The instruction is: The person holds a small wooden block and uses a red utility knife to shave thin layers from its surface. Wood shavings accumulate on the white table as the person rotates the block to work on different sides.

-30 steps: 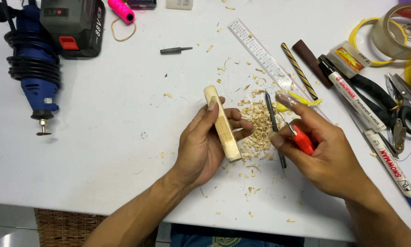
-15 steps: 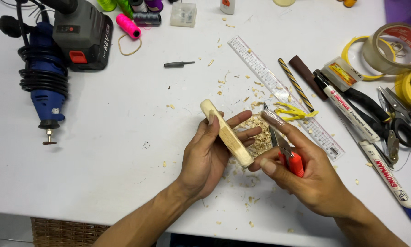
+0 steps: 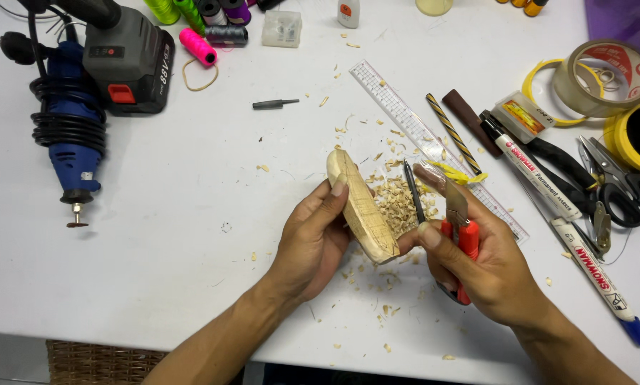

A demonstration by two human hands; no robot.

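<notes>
My left hand point(image 3: 313, 246) grips a pale carved wooden piece point(image 3: 360, 207), long and rounded, tilted with its far end up-left. My right hand point(image 3: 487, 267) is closed on a red-handled utility knife point(image 3: 462, 239) whose blade points up past my index finger, just right of the wood. A dark pencil point(image 3: 413, 199) lies on the table between the two hands. A heap of wood shavings point(image 3: 395, 203) sits under and behind the wood on the white table point(image 3: 192, 271).
A blue rotary tool point(image 3: 70, 142) and a battery pack point(image 3: 127, 64) lie far left. Thread spools point(image 3: 199, 46) are at the top. A clear ruler point(image 3: 420, 132), markers point(image 3: 537, 178), tape rolls point(image 3: 608, 75), scissors point(image 3: 612, 185) crowd the right side.
Both hands with the wood and knife have shifted slightly; the wood now shows its broad face more, and the knife sits a little further right of it.
</notes>
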